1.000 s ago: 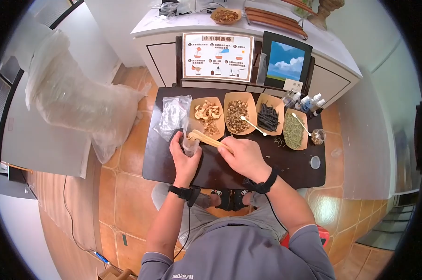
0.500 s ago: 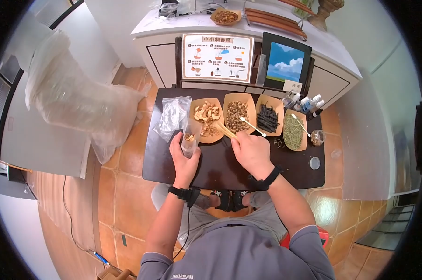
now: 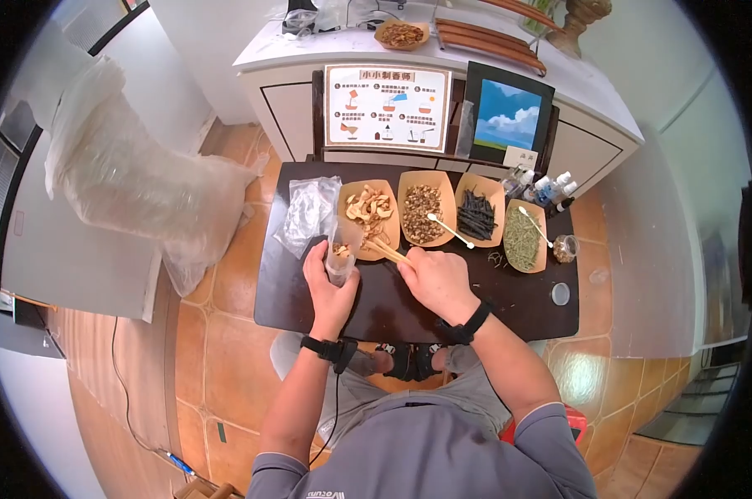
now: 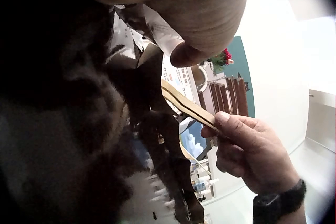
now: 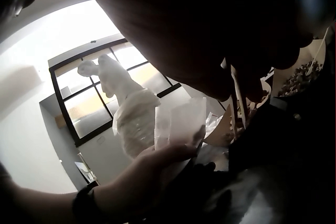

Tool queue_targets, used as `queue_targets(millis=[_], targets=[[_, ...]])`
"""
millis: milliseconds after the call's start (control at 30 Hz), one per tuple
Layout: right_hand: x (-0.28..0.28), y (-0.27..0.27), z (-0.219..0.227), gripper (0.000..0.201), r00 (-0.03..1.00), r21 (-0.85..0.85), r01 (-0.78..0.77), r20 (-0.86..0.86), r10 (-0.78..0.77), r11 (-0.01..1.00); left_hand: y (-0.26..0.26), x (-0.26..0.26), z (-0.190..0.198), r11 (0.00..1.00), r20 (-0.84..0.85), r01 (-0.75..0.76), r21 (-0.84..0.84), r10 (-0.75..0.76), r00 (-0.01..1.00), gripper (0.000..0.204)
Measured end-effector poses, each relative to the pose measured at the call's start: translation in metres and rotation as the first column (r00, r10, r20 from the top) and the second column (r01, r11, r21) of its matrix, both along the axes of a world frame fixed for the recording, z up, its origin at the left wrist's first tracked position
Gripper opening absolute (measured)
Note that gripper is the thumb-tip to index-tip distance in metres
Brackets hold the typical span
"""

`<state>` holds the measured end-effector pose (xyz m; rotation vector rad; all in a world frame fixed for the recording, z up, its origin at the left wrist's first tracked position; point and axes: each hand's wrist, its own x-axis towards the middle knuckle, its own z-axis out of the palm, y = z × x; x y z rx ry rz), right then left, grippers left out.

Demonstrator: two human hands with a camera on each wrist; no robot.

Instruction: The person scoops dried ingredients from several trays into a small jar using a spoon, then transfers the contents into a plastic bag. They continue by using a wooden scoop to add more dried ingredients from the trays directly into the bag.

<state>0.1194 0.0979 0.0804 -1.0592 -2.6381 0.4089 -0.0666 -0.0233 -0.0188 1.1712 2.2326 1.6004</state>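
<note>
My left hand (image 3: pixel 331 293) grips a clear plastic cup (image 3: pixel 343 263), tilted over the table, with a few pale dried pieces in its bottom. My right hand (image 3: pixel 442 285) pinches wooden tongs (image 3: pixel 390 252) near their rear end. Their tips reach into the near end of a kraft paper tray (image 3: pixel 394 235) of pale dried slices (image 3: pixel 367 205), just right of the cup. The right wrist view shows the tongs (image 5: pixel 239 98) pointing down at that tray, the tips dark there. In the left wrist view the tongs (image 4: pixel 189 109) lie nearly closed.
Beside that tray stand trays of brown bits (image 3: pixel 423 208), dark sticks (image 3: pixel 477 214) and green needles (image 3: pixel 523 239), two with white spoons. A plastic bag (image 3: pixel 309 208) lies left. Spray bottles (image 3: pixel 549 188), a small jar (image 3: pixel 565 247) and a lid (image 3: pixel 560 293) sit right. An instruction board (image 3: pixel 387 108) stands behind.
The tongs have moved from the cup's mouth rightward to the slice tray, opening a little and dipping in. The left hand and cup have stayed nearly in place.
</note>
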Motion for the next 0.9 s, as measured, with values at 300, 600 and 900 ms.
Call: queue_targets(millis=[300,600,900], targets=[[0.0,0.0,-0.015,0.027,0.998,0.025,-0.053,-0.031,0.054,0.998,0.0,0.0,-0.002,1.0,-0.009,0.008,0.011,-0.008,1.0,0.077],[0.008,0.007,-0.01,0.024,0.981,-0.063,0.042,-0.188,-0.053,0.997,0.0,0.002,0.003,1.0,-0.029,0.004,-0.016,-0.004,1.0,0.078],[0.007,-0.012,0.028,0.024,0.937,-0.171,-0.02,-0.348,-0.042,0.985,0.001,0.004,0.003,1.0,-0.033,0.007,-0.001,-0.007,0.999,0.079]])
